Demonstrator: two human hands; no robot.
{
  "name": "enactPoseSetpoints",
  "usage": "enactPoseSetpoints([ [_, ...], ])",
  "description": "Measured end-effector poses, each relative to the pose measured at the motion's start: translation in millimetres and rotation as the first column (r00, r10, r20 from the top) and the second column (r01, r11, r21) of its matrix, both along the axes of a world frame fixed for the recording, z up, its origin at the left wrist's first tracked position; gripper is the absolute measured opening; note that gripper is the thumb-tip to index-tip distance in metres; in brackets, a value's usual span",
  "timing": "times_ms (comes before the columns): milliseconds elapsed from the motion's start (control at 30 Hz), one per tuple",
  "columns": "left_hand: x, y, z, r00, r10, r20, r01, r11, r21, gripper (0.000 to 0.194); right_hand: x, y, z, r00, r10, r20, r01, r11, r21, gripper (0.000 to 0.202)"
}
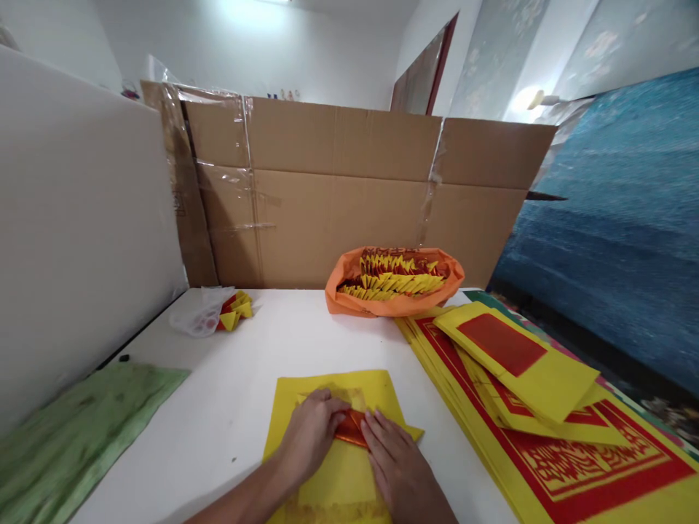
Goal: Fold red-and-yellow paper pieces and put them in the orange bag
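On the white tabletop lies a yellow sheet of paper (336, 473) with a paler square area on it. Above that sheet is a folded joss paper (351, 428), shiny orange-red in the middle, with a yellow pointed end sticking out at the right. My left hand (312, 431) is closed on its left side, fingers bent and thumb at its edge. My right hand (396, 460) lies over its right part with the fingers stretched out and flat. The right thumb and the underside of the folded paper are hidden.
Behind stands an orange bag (376, 304) full of folded yellow and red papers. Stacks of yellow-red paper (546, 364) lie at the right. A clear plastic piece (199, 313) with yellow folds and a green cloth (103, 415) are left. A cardboard wall (338, 196) closes the back.
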State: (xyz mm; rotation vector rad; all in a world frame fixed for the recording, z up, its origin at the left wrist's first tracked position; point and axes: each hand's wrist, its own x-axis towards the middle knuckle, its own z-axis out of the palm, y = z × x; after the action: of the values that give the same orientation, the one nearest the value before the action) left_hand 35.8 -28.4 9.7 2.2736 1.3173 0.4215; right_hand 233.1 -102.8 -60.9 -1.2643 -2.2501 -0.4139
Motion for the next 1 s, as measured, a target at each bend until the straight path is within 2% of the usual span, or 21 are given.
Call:
enactPoseSetpoints([
  [200,1,0,-2.7,0.999,-0.027,-0.019,0.027,1.000,-0.010,0.033,-2,0,1.4,0.998,0.055,0.017,-0.054,0.997,-0.056,0.048],
  [367,0,1,-1.6,0.999,-0.052,0.001,0.052,0.998,-0.020,0.033,0,-1,9.2,0.986,0.140,0.090,-0.121,0.974,-0.190,0.068],
  [500,-17,14,0.2,0.976,-0.203,0.075,0.206,0.978,-0.028,0.025,1,-3,8.6,0.987,0.137,0.087,-0.117,0.971,-0.207,0.088],
  [600,-39,28,8.1,0.944,-0.326,0.057,0.327,0.945,-0.009,0.048,2,-5,9.0,0.987,0.139,0.083,-0.117,0.966,-0.232,0.089],
  [700,-48,38,23.1,0.918,-0.397,-0.002,0.397,0.917,-0.027,0.057,5,-7,12.4,0.985,0.160,0.066,-0.136,0.952,-0.273,0.089],
  [767,-39,43,32.3,0.909,-0.418,0.002,0.417,0.906,-0.077,0.048,8,-7,14.5,0.979,0.192,0.061,-0.165,0.937,-0.307,0.092],
  [833,-20,48,36.5,0.907,-0.420,0.033,0.420,0.893,-0.160,0.030,11,-5,15.1,0.973,0.225,0.054,-0.192,0.915,-0.355,0.097],
  [1000,31,67,25.4,0.915,-0.402,-0.042,0.375,0.883,-0.282,0.017,11,0,10.8,0.972,0.231,-0.035,-0.214,0.816,-0.536,0.096],
])
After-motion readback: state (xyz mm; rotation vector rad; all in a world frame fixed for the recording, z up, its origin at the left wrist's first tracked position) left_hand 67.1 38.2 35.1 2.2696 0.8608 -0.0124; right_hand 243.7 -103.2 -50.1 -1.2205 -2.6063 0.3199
